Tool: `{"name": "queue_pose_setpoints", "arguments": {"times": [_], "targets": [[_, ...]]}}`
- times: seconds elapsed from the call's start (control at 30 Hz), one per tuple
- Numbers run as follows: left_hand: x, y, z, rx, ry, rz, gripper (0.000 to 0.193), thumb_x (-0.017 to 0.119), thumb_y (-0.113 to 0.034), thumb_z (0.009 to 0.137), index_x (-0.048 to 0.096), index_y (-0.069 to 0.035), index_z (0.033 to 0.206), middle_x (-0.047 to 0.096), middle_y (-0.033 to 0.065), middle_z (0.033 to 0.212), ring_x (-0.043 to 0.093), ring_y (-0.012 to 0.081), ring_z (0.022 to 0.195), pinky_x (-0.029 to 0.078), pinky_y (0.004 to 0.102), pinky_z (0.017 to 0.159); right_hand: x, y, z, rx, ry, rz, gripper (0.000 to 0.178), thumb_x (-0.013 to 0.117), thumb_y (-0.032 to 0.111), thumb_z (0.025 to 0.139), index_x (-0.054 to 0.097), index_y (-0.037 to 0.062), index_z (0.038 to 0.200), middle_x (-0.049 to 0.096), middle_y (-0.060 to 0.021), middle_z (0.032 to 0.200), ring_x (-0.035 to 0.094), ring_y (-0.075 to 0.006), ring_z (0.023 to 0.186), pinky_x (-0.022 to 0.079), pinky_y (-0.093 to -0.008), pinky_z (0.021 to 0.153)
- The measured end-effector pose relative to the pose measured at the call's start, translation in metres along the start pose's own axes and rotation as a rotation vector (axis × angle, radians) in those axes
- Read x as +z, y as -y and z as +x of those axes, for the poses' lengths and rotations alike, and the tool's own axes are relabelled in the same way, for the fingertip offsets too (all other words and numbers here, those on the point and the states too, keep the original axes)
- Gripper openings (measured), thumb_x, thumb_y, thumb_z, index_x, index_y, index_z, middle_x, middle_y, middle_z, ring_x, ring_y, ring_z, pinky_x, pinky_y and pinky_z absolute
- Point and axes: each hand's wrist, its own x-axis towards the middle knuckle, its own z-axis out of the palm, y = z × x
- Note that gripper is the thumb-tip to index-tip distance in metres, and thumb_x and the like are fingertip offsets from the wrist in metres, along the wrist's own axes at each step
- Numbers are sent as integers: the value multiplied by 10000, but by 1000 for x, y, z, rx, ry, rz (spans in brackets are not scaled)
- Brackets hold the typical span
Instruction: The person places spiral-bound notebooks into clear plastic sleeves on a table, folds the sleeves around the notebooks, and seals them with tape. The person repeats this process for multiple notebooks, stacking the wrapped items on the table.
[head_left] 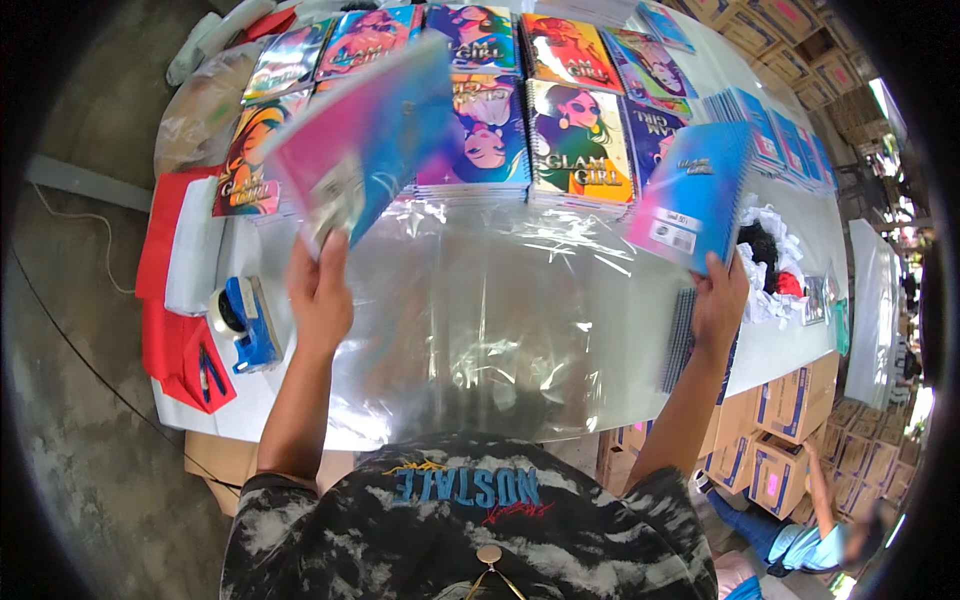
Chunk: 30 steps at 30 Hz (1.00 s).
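My left hand (322, 295) is closed on the lower corner of a pink and blue notebook (350, 150), lifted over the left of the table and smeared by motion. Between the fingers and thumb of my right hand (718, 300) is a spiral notebook (695, 200) with a blue and pink back cover and a white label, tilted above the table's right part. Both hands are raised and apart. Beyond them stand rows of stacked spiral notebooks (580, 140) with colourful illustrated covers. Clear plastic film (480, 310) covers the table between my forearms.
A blue tape dispenser (255, 325) and a red pouch with pens (195, 370) lie at the left. More notebooks (765, 135) are at the far right, above crumpled white paper (785, 245). Cartons (790, 400) stand beyond the right edge, with another person (815, 535) beside them.
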Motion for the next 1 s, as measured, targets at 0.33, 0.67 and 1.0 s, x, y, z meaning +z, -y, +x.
{"name": "queue_pose_setpoints", "arguments": {"times": [0.33, 0.67, 1.0], "targets": [[-21, 64, -159, 313, 732, 840, 462, 643, -203, 788, 519, -223, 1233, 399, 110, 1385, 280, 349, 1324, 190, 544, 1053, 87, -119, -179, 516, 427, -112, 392, 532, 82, 876, 431, -12, 1243, 542, -131, 1145, 562, -250, 992, 461, -375, 892], [15, 49, 54, 463, 142, 880, 759, 721, -334, 715, 371, -165, 1366, 297, 107, 1438, 217, 323, 1346, 130, 517, 1080, 160, -52, 71, -141, 188, -857, 685, 670, 283, 760, 381, -67, 1273, 394, -277, 1306, 384, -458, 1187, 352, -507, 958], [-66, 37, 8, -102, -335, 167, 294, 480, -241, 951, 601, 24, 995, 609, 66, 813, 509, 128, 663, 392, 216, 642, 143, 6, 67, -123, 350, -1, 309, 560, 89, 785, 601, -35, 1065, 628, -55, 804, 562, -107, 662, 455, -247, 647]]}}
